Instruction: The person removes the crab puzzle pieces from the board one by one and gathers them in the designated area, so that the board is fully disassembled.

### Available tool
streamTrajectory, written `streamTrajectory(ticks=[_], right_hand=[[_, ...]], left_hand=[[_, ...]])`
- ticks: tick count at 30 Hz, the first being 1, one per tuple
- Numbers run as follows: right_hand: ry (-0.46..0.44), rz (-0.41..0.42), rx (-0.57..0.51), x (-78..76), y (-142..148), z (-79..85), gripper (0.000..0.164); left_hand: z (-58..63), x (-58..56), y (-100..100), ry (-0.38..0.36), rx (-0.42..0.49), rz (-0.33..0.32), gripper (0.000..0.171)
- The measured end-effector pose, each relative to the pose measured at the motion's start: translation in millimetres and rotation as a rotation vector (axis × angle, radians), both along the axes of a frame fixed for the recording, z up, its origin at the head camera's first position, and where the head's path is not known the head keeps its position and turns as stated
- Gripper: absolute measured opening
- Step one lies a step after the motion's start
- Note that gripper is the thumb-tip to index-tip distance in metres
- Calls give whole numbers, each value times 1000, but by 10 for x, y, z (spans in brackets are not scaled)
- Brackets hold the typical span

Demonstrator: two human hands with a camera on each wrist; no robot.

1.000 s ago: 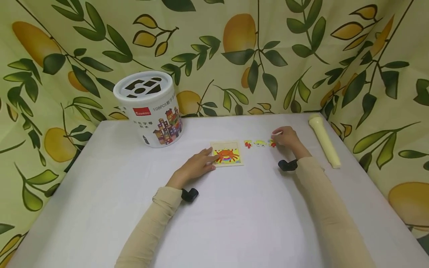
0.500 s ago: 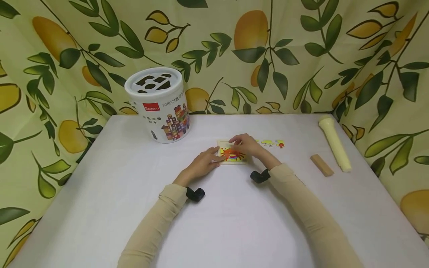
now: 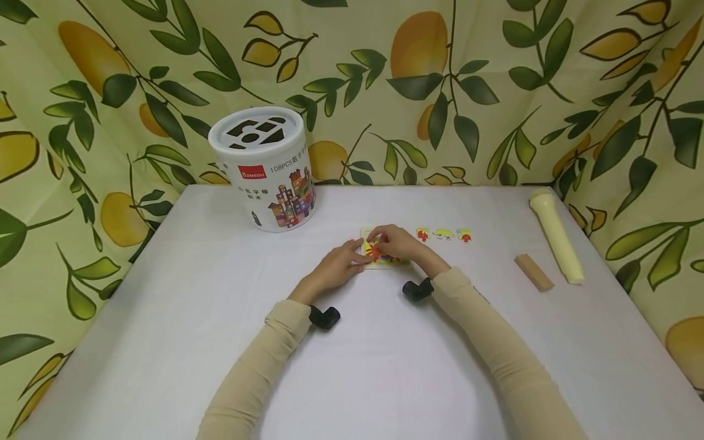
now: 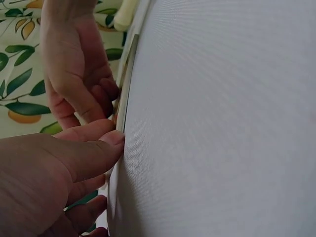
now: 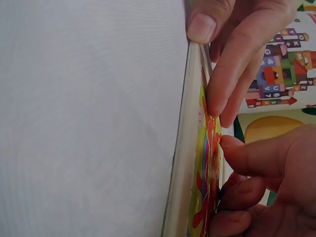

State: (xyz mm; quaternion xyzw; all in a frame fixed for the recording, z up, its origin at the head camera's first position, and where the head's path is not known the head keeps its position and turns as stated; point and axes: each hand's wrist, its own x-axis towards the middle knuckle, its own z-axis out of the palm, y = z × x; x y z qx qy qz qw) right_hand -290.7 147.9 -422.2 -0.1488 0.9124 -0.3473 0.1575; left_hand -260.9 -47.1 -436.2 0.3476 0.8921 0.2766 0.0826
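Observation:
A small square puzzle board (image 3: pixel 404 264) with an orange crab picture lies toward the back of the table. My left hand (image 3: pixel 332 267) holds its left side, the thumb at the near corner and the index finger on the picture. Over the board's top part, my right hand (image 3: pixel 400 241) has its fingertips bunched together against the picture, pinching a puzzle piece that the fingers mostly hide. In the right wrist view the fingertips of both hands nearly meet on the crab picture (image 5: pixel 210 143). Right of the board lie a red puzzle piece (image 3: pixel 422 234), a yellow one (image 3: pixel 443 233) and another red one (image 3: pixel 464 235).
A white block bucket (image 3: pixel 266 171) with a shape-sorter lid stands at the back left. At the right are a brown wooden block (image 3: pixel 533 272) and a long cream-coloured rod (image 3: pixel 557 235). Behind the table hangs a fruit-patterned curtain (image 3: pixel 352 91).
My right hand has moved left from the row of puzzle pieces onto the board. The wooden block, earlier behind the right arm, now shows. My left hand stays at the board; the head view has shifted slightly.

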Motion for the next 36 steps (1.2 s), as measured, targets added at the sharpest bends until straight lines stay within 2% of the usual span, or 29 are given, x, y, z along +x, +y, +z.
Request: streamTrajectory(ticks=[5, 9, 11, 16, 18, 23, 27, 32, 36], right_hand=[[-8, -11, -2, -23, -37, 24, 30], [-10, -15, 5, -50, -52, 5, 27], [30, -7, 8, -57, -25, -34, 24], [62, -22, -15, -19, 53, -65, 25], [43, -31, -31, 3, 58, -41, 27], [64, -7, -63, 34, 44, -13, 26], [85, -22, -67, 45, 26, -3, 26], [137, -61, -54, 19, -3, -1, 19], [142, -75, -45, -14, 19, 14, 13]], left_hand=[[23, -13, -14, 30, -11, -21, 30], [20, -15, -3, 44, -14, -16, 29], [12, -11, 19, 36, -13, -22, 29], [-5, -5, 87, 30, -12, -47, 30], [-2, -4, 98, 34, -10, -40, 29], [9, -5, 84, 32, -19, -30, 30], [15, -9, 62, 41, -45, -31, 30], [36, -6, 29, 37, -57, -16, 30], [46, 0, 23, 26, -60, -13, 31]])
